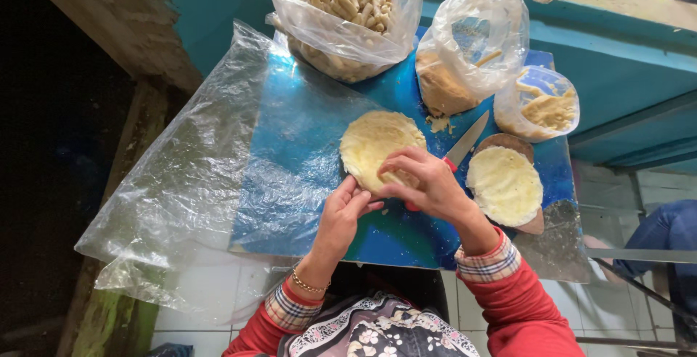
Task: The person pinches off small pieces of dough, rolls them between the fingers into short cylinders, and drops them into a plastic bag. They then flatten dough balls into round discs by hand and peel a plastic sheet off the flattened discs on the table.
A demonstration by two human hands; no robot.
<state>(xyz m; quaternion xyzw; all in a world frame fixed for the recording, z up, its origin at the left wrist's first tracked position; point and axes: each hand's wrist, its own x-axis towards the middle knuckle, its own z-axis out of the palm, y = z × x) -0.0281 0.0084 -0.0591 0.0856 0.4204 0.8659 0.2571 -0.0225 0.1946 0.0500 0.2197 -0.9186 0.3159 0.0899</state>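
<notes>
A flat round of pale yellow dough (374, 143) lies on a clear plastic sheet (218, 175) over a blue board (406, 234). My right hand (425, 183) rests on the dough's near edge, fingers curled and pinching it. Just left of it, my left hand (347, 215) touches the same edge with thumb and fingertips. A knife (468, 139) with a red handle lies under my right hand, blade pointing away. To the right, a second dough round (504, 185) sits on a small wooden paddle (537, 223).
At the far edge stand a clear bag of rolled dough sticks (345, 9), a bag of brownish filling (465, 59) and a smaller open bag of crumbly dough (541, 107). A teal wall lies beyond. White tiled floor shows below the board.
</notes>
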